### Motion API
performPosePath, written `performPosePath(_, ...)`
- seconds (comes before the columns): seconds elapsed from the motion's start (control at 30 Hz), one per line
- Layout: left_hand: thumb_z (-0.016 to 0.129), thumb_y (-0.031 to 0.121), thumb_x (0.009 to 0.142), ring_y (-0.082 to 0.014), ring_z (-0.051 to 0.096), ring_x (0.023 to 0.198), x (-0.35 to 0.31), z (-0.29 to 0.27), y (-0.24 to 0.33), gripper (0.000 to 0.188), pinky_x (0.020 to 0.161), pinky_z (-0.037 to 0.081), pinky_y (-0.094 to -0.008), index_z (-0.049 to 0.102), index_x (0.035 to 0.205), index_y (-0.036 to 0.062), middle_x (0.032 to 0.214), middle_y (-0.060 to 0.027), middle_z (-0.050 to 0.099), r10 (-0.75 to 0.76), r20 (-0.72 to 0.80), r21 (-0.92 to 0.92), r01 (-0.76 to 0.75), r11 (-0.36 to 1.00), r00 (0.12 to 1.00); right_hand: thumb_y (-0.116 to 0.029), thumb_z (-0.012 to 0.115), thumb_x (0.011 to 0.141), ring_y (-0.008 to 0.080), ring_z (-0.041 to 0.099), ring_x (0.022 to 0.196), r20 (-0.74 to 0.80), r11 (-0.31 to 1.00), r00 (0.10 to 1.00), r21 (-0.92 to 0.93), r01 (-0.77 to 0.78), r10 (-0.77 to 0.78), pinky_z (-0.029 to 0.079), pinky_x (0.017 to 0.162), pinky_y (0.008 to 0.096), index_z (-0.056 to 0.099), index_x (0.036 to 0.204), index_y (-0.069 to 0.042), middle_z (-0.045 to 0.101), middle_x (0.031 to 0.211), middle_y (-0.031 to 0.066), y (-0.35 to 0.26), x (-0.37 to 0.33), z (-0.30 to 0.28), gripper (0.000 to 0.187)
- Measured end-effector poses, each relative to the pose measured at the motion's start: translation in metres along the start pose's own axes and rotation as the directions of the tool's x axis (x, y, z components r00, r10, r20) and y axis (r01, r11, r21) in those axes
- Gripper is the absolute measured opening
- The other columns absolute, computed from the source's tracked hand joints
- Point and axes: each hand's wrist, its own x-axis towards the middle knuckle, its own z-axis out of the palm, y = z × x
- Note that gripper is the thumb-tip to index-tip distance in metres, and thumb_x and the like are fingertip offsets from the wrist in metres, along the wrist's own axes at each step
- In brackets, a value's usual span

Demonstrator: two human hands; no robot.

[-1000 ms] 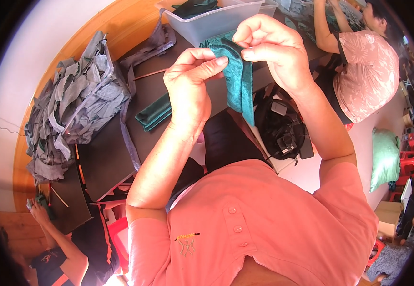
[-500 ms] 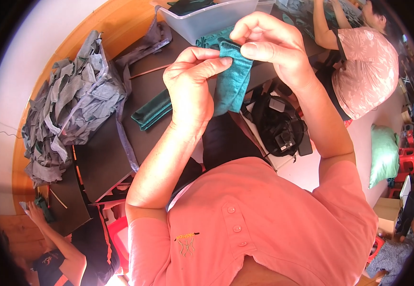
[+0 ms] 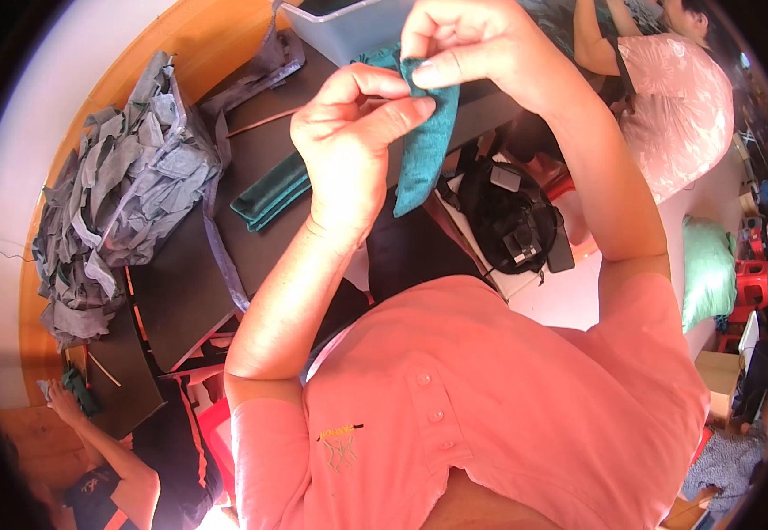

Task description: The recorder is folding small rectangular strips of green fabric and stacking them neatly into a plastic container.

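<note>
Teal cloth [image 3: 425,155] has been turned, looking narrower.
Its upper end is pinched by left hand [image 3: 346,124] and right hand [image 3: 483,55], thumbs and fingers nearly closed.

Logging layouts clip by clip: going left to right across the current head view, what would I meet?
Grey fabric pile → folded green cloth → held teal cloth → black bundle → pale green sack → red stool.
</note>
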Motion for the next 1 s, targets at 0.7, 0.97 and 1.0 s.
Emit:
performPosePath(0.7,0.069,0.019,0.098,-0.0318,0.072,0.092,-0.01,-0.048,-0.025,0.033,0.082,0.059,-0.0423,0.067,0.115,-0.0095,0.104,-0.0178,0.072,-0.451,0.082,-0.076,0.457,0.886,0.889,-0.001,0.069,0.088,0.0148,0.061,0.056,-0.646,0.853,0.597,0.173,-0.492,0.475,0.047,0.048,0.0258,0.065,0.084,-0.004,0.067,0.075,0.0063,-0.011,0.023,-0.014,0.006)
performPosePath(0.97,0.075,0.008,0.092,-0.0303,0.071,0.072,0.012,-0.104,0.019,0.031,0.065,0.06,-0.0395,0.06,0.111,-0.0116,0.091,-0.0158,0.066,-0.284,-0.2,-0.059,0.278,0.959,0.938,0.001,0.066,0.089,0.0136,0.057,0.056,-0.702,0.833,0.457,0.402,-0.379,0.547,0.045,0.046,0.0253,0.061,0.086,-0.008,0.064,0.078,0.0047,0.028,0.025,0.016,0.01)
performPosePath(1.0,0.074,0.007,0.092,-0.0291,0.071,0.071,0.017,-0.114,0.031,0.029,0.064,0.06,-0.0378,0.061,0.11,-0.0116,0.091,-0.0155,0.066,-0.264,-0.207,-0.015,0.266,0.964,0.942,0.002,0.066,0.088,0.0128,0.056,0.058,-0.706,0.82,0.43,0.408,-0.402,0.562,0.045,0.046,0.0244,0.06,0.087,-0.009,0.062,0.079,0.0031,0.033,0.03,0.026,0.013)
